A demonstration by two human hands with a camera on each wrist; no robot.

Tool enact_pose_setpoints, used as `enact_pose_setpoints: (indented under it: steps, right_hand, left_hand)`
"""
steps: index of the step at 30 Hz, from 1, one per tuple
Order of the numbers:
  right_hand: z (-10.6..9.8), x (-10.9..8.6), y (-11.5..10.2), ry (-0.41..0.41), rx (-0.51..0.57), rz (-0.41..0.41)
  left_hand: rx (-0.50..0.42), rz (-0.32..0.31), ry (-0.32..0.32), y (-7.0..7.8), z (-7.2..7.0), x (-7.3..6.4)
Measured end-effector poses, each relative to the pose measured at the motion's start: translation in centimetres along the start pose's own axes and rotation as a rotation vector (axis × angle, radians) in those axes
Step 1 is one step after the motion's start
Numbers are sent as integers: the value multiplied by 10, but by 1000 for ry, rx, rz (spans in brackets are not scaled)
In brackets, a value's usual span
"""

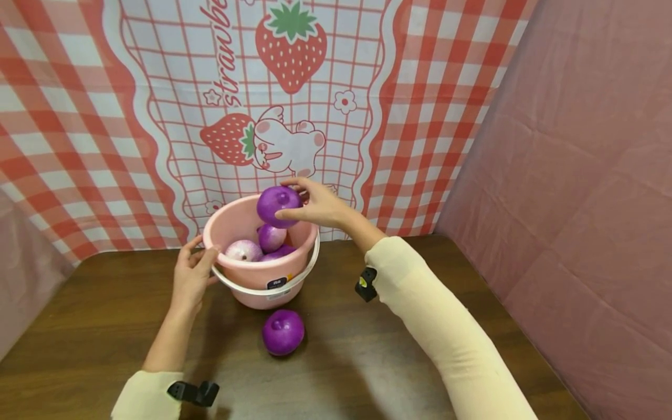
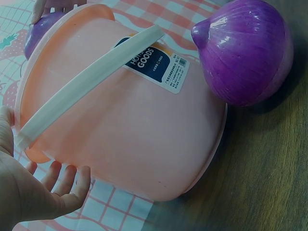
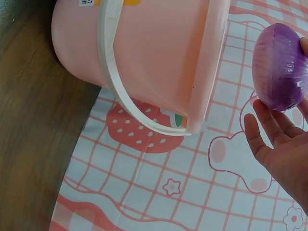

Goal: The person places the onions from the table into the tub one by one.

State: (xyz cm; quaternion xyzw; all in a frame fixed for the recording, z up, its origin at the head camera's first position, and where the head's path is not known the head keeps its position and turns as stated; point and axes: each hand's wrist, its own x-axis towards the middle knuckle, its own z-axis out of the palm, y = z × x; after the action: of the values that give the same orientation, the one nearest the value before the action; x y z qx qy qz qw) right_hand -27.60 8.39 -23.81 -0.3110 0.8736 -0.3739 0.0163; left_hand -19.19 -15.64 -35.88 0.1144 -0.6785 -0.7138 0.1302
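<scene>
A pink bucket point(image 1: 252, 274) with a white handle point(image 2: 91, 82) stands upright on the table. My left hand point(image 1: 193, 271) grips its left rim, thumb at the edge and fingers bent along the outside. Over the bucket's right part, my right hand point(image 1: 320, 204) holds a purple toy onion point(image 1: 278, 205) between thumb and fingers. In the right wrist view this held onion point(image 3: 279, 67) is beyond the rim, with some fingertips at its underside. Inside the bucket lie a pale onion point(image 1: 244, 251) and purple ones point(image 1: 272, 237), partly hidden by the front wall.
Another purple onion point(image 1: 283, 332) rests on the brown wooden table point(image 1: 367, 361) just in front of the bucket. Behind hangs a red-and-white checked cloth point(image 1: 446, 76) with strawberry prints. A pink cloth point(image 1: 577, 175) hangs along the right side.
</scene>
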Motion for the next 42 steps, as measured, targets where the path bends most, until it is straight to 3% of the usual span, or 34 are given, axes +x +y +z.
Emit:
enact_pose_setpoints:
  steps: [18,42]
  right_hand:
    - [14,12,-6,-11,28,-2]
    - [42,21,-6,-40,-10,2]
  left_hand:
    - [-16,-6,0,2,0,0]
    - [-33,3,-2,1,0,0]
